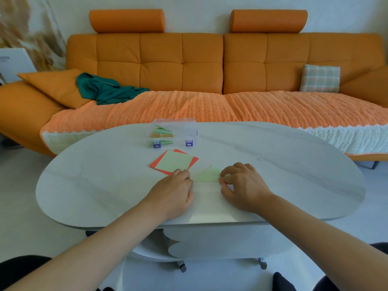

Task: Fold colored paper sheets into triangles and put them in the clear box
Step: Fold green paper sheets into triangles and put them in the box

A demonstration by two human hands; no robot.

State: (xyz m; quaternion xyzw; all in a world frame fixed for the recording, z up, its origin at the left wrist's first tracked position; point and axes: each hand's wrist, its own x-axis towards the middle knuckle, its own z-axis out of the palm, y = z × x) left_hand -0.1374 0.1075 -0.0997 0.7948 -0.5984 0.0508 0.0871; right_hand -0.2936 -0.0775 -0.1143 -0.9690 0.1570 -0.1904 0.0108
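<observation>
1. White board (14, 63) at far left, leaning beside the sofa: faint grey line of print near its upper left, too blurred to read.
2. Clear box (174, 133) on the table: 2 blue latches, each with a pale label-like patch, no legible characters.
3. No readable text, brand, number or sign elsewhere.

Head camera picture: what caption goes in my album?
Two bare hands folding pale green paper on a white oval table.
</observation>
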